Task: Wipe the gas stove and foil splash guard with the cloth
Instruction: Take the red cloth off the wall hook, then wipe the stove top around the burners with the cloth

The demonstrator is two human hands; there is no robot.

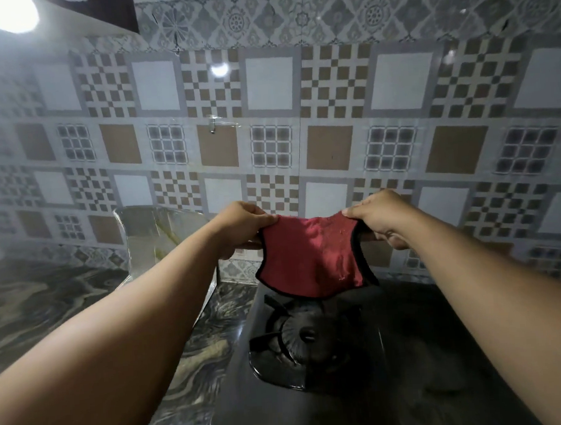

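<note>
The cloth [311,254] hangs between the left hand [240,226] and the right hand [379,217], each pinching a top corner, above the far edge of the gas stove [363,355]. The burner [301,337] lies just near of it. The foil splash guard [162,239] stands left of the stove on the desk [42,309], and the tiled wall [273,114] rises behind.

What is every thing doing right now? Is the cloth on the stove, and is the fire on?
red cloth: held up in the air above the stove, stretched between both hands, not touching it.
left hand: pinching the cloth's left top corner.
right hand: pinching the cloth's right top corner.
gas stove: dark, not yet being wiped.
burner: no flame showing.
foil splash guard: standing upright left of the stove, untouched.
</note>
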